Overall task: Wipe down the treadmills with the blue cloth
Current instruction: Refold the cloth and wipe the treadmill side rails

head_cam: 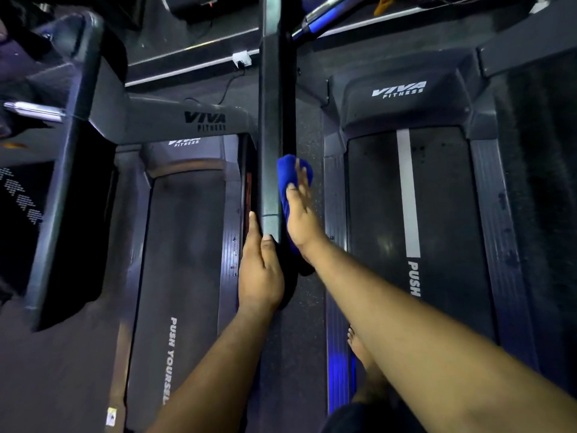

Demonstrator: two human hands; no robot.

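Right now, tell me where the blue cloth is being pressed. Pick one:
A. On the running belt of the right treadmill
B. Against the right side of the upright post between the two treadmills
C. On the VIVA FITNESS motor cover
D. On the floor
B: the right hand presses the blue cloth flat against the right side of the upright post, while the left hand grips the post lower down.

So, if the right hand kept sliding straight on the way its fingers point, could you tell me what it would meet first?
Probably nothing soon: the right hand presses the blue cloth against the upright post, fingers pointing along it, and the post's side looks free ahead, though depth is unclear.
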